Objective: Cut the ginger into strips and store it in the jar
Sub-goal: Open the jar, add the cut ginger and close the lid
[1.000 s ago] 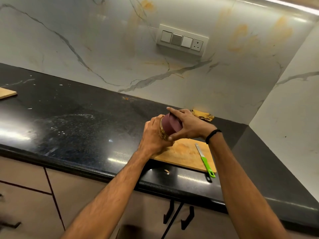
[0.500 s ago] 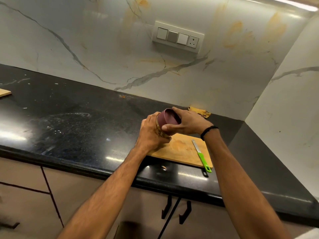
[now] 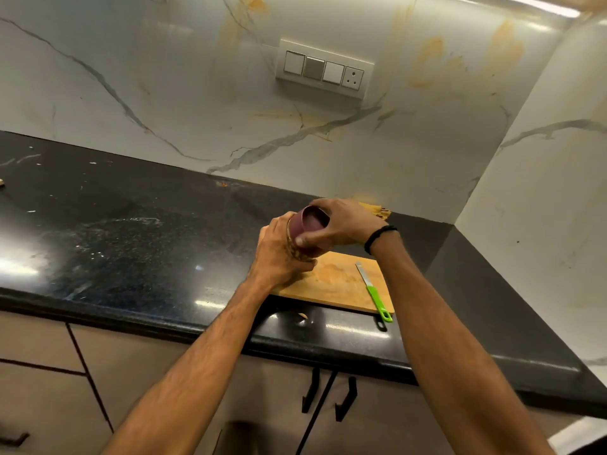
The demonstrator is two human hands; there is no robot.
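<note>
Above the left end of the wooden cutting board [image 3: 338, 280], toward the worktop's [image 3: 131, 244] right rear corner, both hands are holding a jar [image 3: 294, 249] tilted on its side, its top pointing right and toward the camera. The left hand [image 3: 279, 254] is wrapping its curled fingers around the jar's body and hiding most of it. Only a narrow band of glass is showing, with yellowish-brown contents behind it; whether that is the ginger cannot be told. The right hand [image 3: 343, 224] is clasping the maroon lid [image 3: 312, 221], thumb pressing on the lid's near edge and fingers curling over its far rim. Whether the lid is sitting fully on the jar cannot be told. A black band [image 3: 380, 236] is circling the right wrist.

The board is lying flat close to the worktop's front edge, a faint orange stain showing on its surface. A green-handled knife [image 3: 374, 292] is lying along the board's right side, blade pointing rearward, handle end overhanging the board's front edge. A small pale scrap [image 3: 302, 316] is lying on the worktop just in front of the board. Yellow-brown peelings [image 3: 377, 210] are lying at the rear edge against the marble wall, partly hidden behind the right hand.
</note>
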